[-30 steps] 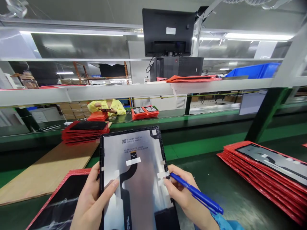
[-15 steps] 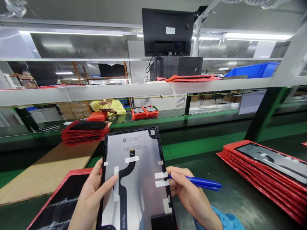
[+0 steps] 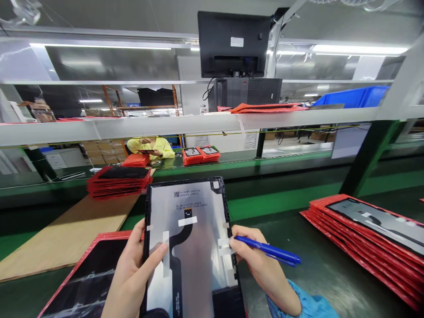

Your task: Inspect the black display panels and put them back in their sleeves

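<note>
A silver-backed display panel (image 3: 195, 260) with a black frame, a black flex cable and white tape strips stands tilted up in front of me. My left hand (image 3: 134, 276) grips its left edge, thumb lying across the back. My right hand (image 3: 256, 265) holds its right edge and pinches a blue pen (image 3: 270, 251) that points right, away from the panel. A printed label with a code sits near the panel's top.
A red tray with a dark panel (image 3: 84, 282) lies under my left hand. Stacked red trays (image 3: 371, 238) sit at right, another stack (image 3: 117, 182) at back left beside a wooden board (image 3: 71, 236). A person in yellow (image 3: 150, 148) works across the green belt. Overhead are a shelf and monitor (image 3: 233, 44).
The panel has tilted and shifted slightly right between my hands. The pen has swung from pointing down-right to lying nearly level.
</note>
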`<state>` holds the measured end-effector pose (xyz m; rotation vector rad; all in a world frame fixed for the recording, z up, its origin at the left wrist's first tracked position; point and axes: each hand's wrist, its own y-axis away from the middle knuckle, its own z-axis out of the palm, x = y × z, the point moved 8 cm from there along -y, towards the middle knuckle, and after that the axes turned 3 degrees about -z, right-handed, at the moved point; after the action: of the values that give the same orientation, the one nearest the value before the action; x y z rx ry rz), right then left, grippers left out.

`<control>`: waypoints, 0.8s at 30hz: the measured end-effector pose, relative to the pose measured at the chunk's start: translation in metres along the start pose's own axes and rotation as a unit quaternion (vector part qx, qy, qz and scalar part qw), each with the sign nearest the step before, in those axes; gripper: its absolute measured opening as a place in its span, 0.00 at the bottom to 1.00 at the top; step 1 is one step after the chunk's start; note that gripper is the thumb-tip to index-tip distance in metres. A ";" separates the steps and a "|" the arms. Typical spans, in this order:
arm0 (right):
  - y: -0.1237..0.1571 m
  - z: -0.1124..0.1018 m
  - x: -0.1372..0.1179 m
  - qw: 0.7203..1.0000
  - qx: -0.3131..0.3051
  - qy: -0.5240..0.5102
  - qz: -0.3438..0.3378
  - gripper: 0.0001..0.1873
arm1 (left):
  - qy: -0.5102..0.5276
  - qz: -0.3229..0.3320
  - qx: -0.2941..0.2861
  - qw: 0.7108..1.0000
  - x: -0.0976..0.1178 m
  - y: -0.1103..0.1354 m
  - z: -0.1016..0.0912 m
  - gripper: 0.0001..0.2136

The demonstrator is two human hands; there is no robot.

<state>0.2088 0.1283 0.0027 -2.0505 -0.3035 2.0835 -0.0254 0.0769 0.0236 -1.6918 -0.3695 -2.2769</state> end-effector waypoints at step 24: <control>-0.012 0.007 0.002 0.996 -0.075 -0.030 0.047 0.27 | 0.026 0.026 -0.058 0.998 0.002 -0.008 0.005 0.32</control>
<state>0.2015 0.1402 0.0040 -2.1262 -0.3928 2.2445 -0.0243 0.0865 0.0266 -1.6722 -0.1824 -2.3395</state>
